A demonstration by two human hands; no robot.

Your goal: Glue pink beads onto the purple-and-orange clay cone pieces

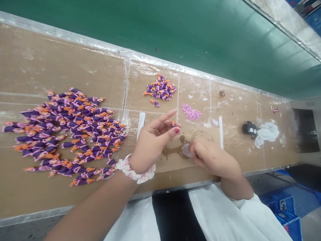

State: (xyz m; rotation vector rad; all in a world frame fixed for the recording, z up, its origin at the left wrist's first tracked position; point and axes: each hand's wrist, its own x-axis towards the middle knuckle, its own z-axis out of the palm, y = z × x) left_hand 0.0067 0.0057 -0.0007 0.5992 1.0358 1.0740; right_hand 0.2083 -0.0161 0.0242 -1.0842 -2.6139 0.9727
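My left hand [155, 139], with a white and pink scrunchie [136, 171] at its wrist, is raised above the table's middle. Between its fingers and thumb is a small figurine [173, 123]; only its orange part shows, the rest is hidden by the fingers. My right hand [209, 154] is closed, its fingertips beside a small clear cup [186, 150] on a brown sheet with wet stains. Whether those fingers grip the cup or a thin tool cannot be made out. Just beyond my hands lies a patch of tiny pink beads [191, 112].
A large spread of purple, pink and orange figurines [82, 134] covers the left of the table. A smaller pile [163, 87] lies at the back. To the right are a black object with eyes [249, 129] and a crumpled white tissue [268, 133]. Blue crates [288, 214] stand below right.
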